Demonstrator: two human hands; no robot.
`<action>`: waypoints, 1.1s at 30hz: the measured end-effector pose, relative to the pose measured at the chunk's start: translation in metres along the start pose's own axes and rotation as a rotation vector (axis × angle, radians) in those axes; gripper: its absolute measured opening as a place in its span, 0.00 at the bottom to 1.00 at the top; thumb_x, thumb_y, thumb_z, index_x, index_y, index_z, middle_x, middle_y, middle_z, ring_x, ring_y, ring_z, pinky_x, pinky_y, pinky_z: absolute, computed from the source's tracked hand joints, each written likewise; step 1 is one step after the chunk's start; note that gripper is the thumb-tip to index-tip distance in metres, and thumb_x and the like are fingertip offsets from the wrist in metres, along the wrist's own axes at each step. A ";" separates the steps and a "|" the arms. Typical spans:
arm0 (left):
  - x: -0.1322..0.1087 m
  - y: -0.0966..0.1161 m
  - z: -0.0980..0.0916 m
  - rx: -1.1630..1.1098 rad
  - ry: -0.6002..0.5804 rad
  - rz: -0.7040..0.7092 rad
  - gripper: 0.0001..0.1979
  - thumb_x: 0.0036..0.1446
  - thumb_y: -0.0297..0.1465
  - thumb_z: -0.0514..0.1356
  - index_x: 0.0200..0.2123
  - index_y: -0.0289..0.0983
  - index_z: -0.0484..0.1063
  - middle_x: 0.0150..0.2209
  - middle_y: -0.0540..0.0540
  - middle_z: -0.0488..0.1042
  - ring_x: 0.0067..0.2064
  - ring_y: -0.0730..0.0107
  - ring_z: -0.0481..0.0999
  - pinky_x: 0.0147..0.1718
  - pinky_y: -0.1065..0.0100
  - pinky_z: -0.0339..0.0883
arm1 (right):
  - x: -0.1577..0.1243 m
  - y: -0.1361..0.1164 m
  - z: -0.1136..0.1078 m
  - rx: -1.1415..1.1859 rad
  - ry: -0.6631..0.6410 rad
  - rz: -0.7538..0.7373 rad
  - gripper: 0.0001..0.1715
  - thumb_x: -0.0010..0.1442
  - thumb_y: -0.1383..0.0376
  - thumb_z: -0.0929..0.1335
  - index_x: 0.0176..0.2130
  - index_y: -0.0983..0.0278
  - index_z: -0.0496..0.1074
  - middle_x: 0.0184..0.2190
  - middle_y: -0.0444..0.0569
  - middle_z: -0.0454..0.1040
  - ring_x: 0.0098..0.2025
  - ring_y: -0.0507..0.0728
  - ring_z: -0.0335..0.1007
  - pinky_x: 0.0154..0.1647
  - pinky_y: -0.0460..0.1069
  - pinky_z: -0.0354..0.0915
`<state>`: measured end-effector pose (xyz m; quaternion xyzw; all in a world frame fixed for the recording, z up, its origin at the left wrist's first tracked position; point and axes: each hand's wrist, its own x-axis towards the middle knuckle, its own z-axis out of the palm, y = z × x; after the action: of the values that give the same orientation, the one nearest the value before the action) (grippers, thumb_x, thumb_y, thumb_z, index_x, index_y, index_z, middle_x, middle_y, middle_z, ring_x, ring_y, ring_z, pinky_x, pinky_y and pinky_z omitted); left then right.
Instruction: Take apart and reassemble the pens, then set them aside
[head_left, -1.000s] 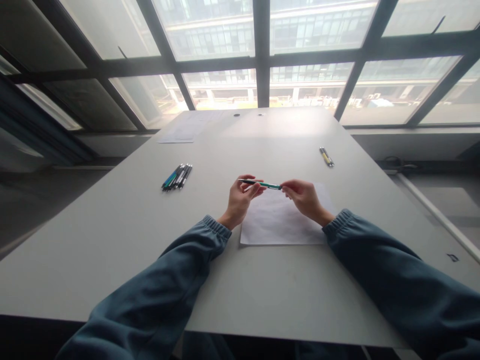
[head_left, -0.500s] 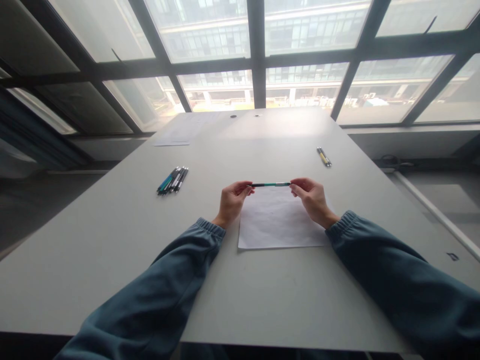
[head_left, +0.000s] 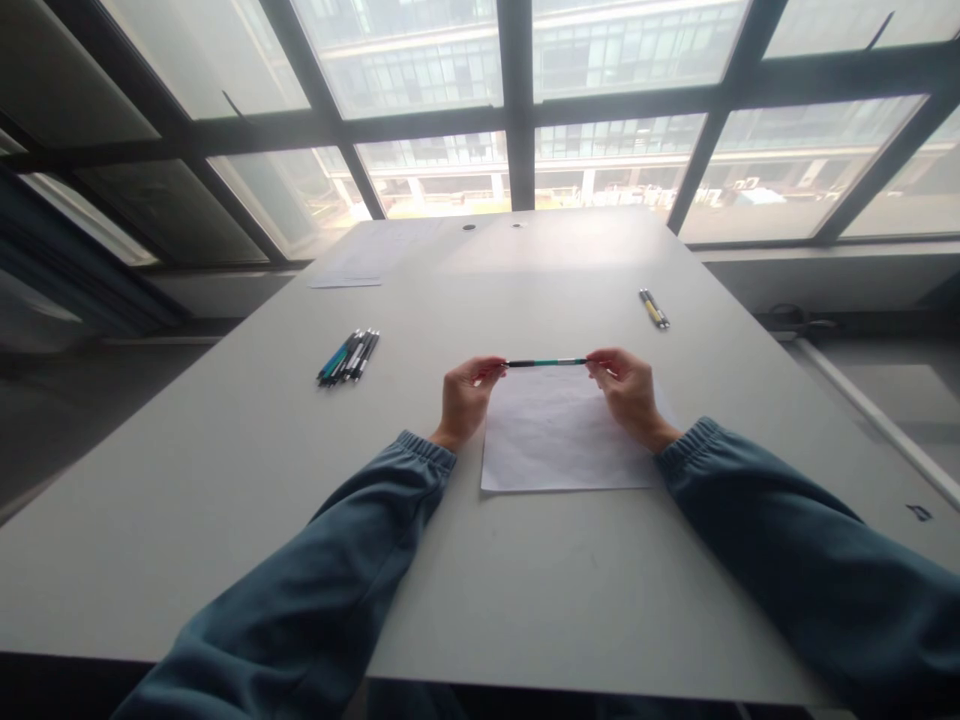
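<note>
A black and green pen point(head_left: 546, 363) is held level by its two ends, above the far part of a white sheet of paper point(head_left: 562, 440). My left hand point(head_left: 466, 398) pinches the black end between thumb and fingers. At the green end, my right hand point(head_left: 624, 394) has its thumb and fingertips closed on the pen. Off to the left lies a bunch of several pens point(head_left: 349, 357), black and blue-green. Two pens point(head_left: 654, 308), one with a yellow part, lie together to the right beyond my right hand.
The white table point(head_left: 247, 500) stretches toward large windows point(head_left: 615, 165). More paper point(head_left: 360, 255) lies at its far left. Two small round items point(head_left: 469, 228) sit near the far edge. A small dark mark point(head_left: 919, 513) shows at the right.
The view has shifted slightly. The pen stays between both hands, and looks turned a little about its length. No hand has let go.
</note>
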<state>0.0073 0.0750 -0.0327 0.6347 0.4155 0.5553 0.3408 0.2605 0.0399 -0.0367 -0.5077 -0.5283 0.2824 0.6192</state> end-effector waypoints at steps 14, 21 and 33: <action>0.001 0.009 -0.003 0.195 -0.004 0.126 0.07 0.60 0.36 0.65 0.38 0.41 0.82 0.38 0.46 0.81 0.39 0.66 0.79 0.36 0.67 0.71 | 0.000 0.007 0.001 -0.049 0.028 -0.045 0.14 0.57 0.55 0.72 0.38 0.63 0.78 0.32 0.49 0.77 0.33 0.56 0.72 0.32 0.50 0.68; 0.001 0.011 -0.003 0.198 -0.001 0.136 0.06 0.60 0.35 0.65 0.38 0.40 0.82 0.38 0.46 0.81 0.39 0.66 0.79 0.36 0.67 0.71 | 0.001 0.007 0.001 -0.069 0.033 -0.069 0.13 0.58 0.56 0.72 0.37 0.63 0.78 0.32 0.49 0.77 0.34 0.56 0.72 0.34 0.51 0.69; 0.001 0.013 -0.003 0.213 -0.005 0.126 0.08 0.60 0.37 0.65 0.38 0.40 0.82 0.38 0.45 0.81 0.40 0.66 0.79 0.37 0.67 0.71 | 0.000 0.004 0.001 -0.052 0.040 -0.079 0.11 0.58 0.58 0.72 0.38 0.63 0.78 0.32 0.48 0.78 0.34 0.56 0.72 0.34 0.51 0.69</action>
<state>0.0059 0.0702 -0.0204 0.6936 0.4305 0.5266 0.2373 0.2603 0.0416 -0.0409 -0.5080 -0.5424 0.2339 0.6270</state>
